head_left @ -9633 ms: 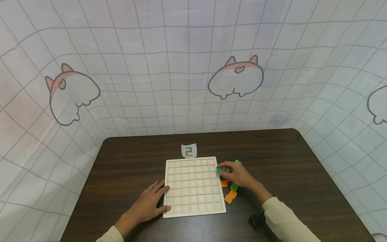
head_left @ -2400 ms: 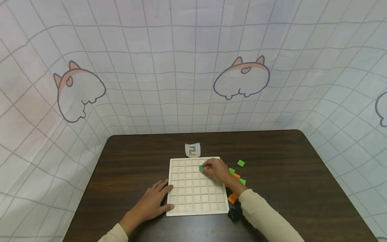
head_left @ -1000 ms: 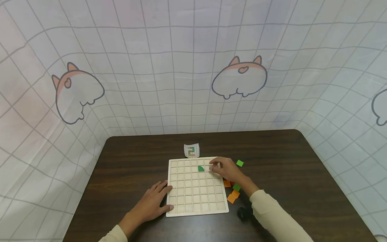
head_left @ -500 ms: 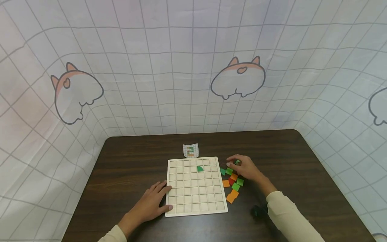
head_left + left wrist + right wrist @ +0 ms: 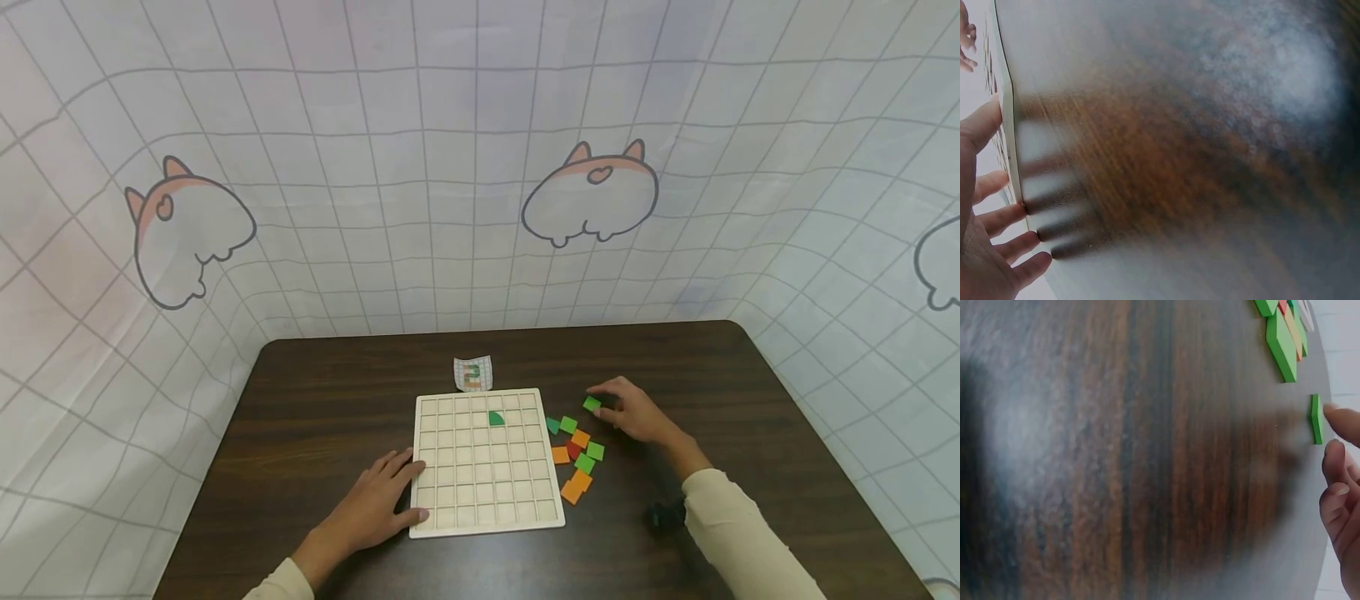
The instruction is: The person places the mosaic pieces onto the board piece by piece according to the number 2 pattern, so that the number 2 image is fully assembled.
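Note:
A white gridded board [image 5: 480,475] lies on the dark wood table. One dark green quarter-round tile [image 5: 496,418] sits in a cell of its second row. My left hand [image 5: 371,504] rests along the board's left edge, its thumb and a finger over the rim; in the left wrist view its fingers [image 5: 1000,219] are spread and fairly straight. To the board's right, my right hand [image 5: 633,412] is beside a lone light green square tile [image 5: 592,404], finger and thumb parted around it. In the right wrist view this green tile [image 5: 1317,419] lies flat on the table by the fingertips.
Between board and right hand lie loose tiles: a teal one [image 5: 552,425], several light green [image 5: 595,451] and orange [image 5: 561,455], and a red one [image 5: 573,450]. A small paper card [image 5: 473,374] with a printed grid pattern lies behind the board. A patterned cloth [image 5: 450,250] surrounds the table.
Earlier my right hand carried the dark green tile onto the board and let it go in a cell. It has since moved right, past the loose tiles. The left hand stays put.

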Tool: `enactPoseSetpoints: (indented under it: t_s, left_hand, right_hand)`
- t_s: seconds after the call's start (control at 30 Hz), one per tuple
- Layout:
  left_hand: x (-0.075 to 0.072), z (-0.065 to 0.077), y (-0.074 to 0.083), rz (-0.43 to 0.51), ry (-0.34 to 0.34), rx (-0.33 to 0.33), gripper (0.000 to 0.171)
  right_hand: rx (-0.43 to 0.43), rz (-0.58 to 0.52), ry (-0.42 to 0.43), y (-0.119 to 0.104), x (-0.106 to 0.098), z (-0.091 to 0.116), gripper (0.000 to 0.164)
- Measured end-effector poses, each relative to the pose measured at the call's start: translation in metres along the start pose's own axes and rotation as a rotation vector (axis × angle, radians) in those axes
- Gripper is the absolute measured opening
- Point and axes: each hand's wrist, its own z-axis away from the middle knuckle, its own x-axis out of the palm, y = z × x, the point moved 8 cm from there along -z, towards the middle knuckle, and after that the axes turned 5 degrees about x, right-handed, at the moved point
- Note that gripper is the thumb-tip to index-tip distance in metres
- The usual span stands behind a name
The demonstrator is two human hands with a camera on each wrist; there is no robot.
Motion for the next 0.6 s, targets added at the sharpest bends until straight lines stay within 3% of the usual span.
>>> enactPoseSetpoints:
  t_s: [0.37, 0.6]
  left_hand:
    - [0.001, 0.000, -0.001, 0.000, -0.004, -0.001, 0.072]
    - [0.000, -0.001, -0.001, 0.002, 0.003, 0.007, 0.073]
  right_hand:
    - [0.019, 0.082, -0.032, 0.009, 0.007, -0.005, 0.039]
    - [0.090, 0.099, -0.096, 0.015, 0.008, -0.013, 0.047]
